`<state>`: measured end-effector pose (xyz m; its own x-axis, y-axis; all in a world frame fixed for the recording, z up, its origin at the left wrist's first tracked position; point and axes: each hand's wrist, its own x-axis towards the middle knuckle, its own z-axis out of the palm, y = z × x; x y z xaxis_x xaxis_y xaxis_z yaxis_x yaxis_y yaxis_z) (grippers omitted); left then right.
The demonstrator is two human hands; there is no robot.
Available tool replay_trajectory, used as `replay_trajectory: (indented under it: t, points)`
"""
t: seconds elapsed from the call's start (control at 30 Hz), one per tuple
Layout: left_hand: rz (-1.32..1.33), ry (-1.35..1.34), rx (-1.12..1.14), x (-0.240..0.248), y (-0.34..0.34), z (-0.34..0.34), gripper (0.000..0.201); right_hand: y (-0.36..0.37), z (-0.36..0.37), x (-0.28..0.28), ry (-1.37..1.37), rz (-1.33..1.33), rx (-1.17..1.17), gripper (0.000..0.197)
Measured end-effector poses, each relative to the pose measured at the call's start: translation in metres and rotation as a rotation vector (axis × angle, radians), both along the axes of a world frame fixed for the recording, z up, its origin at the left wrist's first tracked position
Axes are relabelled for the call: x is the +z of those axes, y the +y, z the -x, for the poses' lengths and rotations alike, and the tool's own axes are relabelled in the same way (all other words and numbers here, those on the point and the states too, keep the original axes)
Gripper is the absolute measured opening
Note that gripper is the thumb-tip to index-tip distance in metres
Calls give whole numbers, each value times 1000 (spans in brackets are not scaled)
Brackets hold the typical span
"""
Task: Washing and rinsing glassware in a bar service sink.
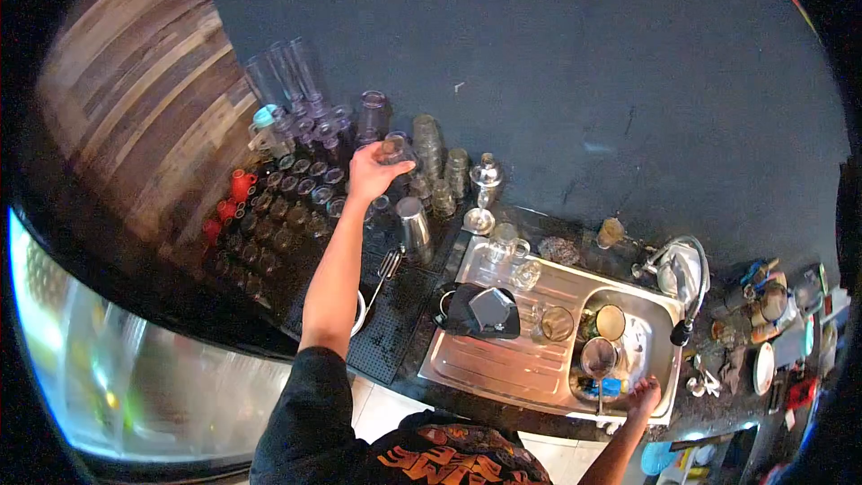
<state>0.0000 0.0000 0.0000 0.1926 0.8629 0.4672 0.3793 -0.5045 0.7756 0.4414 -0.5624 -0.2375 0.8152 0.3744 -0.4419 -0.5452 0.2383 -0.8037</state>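
My left hand (375, 172) reaches far out over the counter, its fingers closed round a small clear glass (393, 149). Just right of it stand stacks of clear glasses (428, 145), with a steel shaker cup (414, 223) nearer to me. My right hand (644, 397) is at the near right rim of the steel sink (672, 334), fingers loosely apart, with nothing visible in it. To its left a round strainer (599, 357) lies over the basin, its handle toward me. Inside the basin are a tan-coloured cup (611, 322) and a blue item (612, 386).
Rows of upturned glasses (289, 181), red cups (242, 183) and tall purple-tinted glasses (296, 72) crowd the far left. A black container (476, 311), glass mugs (505, 242) and another glass (557, 324) occupy the drainboard (476, 359). A curved tap (696, 278) rises behind the basin.
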Motion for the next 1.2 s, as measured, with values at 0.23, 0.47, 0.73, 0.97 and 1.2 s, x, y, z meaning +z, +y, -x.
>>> replay_trajectory:
  t: [0.23,0.47,0.73,0.97,1.2]
  points:
    - [38,30,-85,-56,81,-35,40,-25,42,17,5,32,-136,8]
    - [58,154,-88,-33,84,-61,46,-38,74,24,40,284,-415,17]
    - [-63,341,-188,12,92,-122,55,-29,76,15,7,223,-347,10]
    - [126,613,-165,-15,100,-151,61,-30,90,25,-18,225,-376,12]
    - [237,722,-149,-54,123,-153,67,-62,81,10,-29,92,-360,14]
